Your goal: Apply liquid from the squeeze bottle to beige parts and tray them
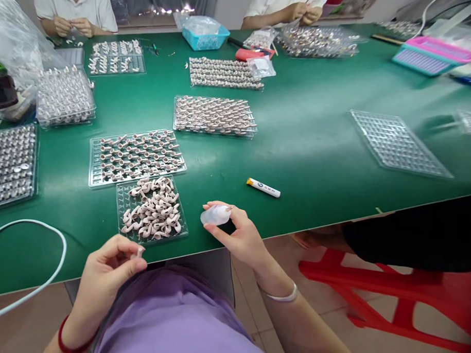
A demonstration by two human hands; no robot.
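Note:
Between the thumb and fingers of my left hand (114, 265) is a small pale earbud shell (140, 251), its stem end showing and the rest hidden. My right hand (243, 236) grips a small translucent squeeze bottle (215, 215), tilted on its side just over the table. In front of my left hand lies a clear tray (124, 198) with a loose heap of pale earbud shells (153, 209). Behind it, another clear tray (95, 164) carries similar shells set in rows. A white tube with a yellow end (263, 188) lies beyond my right hand.
More filled trays (214, 115) stand farther back on the green table (298, 137). An unfilled clear tray (401, 143) lies at right. A pale cable (62, 258) curves at left. Two people work across the table, and a red stool (386, 285) stands at lower right.

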